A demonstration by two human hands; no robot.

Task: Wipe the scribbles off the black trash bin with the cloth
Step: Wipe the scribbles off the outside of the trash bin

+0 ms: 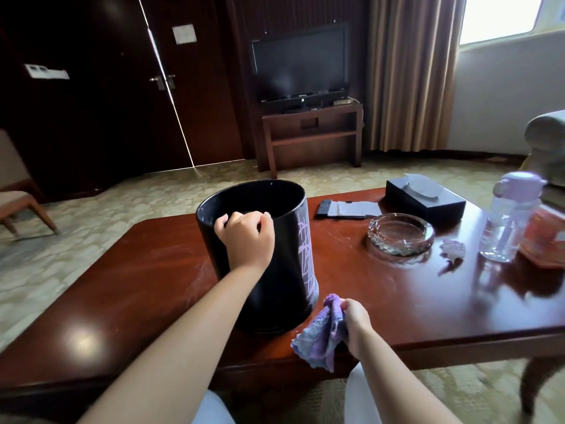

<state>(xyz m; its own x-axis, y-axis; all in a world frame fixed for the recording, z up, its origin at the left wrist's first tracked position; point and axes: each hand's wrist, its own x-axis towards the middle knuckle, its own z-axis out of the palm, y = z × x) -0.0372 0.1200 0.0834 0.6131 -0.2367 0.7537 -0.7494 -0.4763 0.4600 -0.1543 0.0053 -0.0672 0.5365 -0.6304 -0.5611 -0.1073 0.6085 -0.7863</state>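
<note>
Here the black trash bin (pixel 260 255) stands on the table's (pixel 397 301) near left, the left hand (pixel 244 237) clamped over its near rim; probably light and tippy, so steady it there; the right hand (pixel 356 319) clutches the soft, limp cloth (pixel 321 335) just beside the scribbles (pixel 305 249).

The black trash bin (pixel 269 270) stands upright under my left hand (pixel 244 237), which grips its near rim. Pale scribbles (pixel 305 252) streak its right side. The bunched purple cloth (pixel 321 332) hangs from my right hand (pixel 356 319), just beside the bin's base.
</note>
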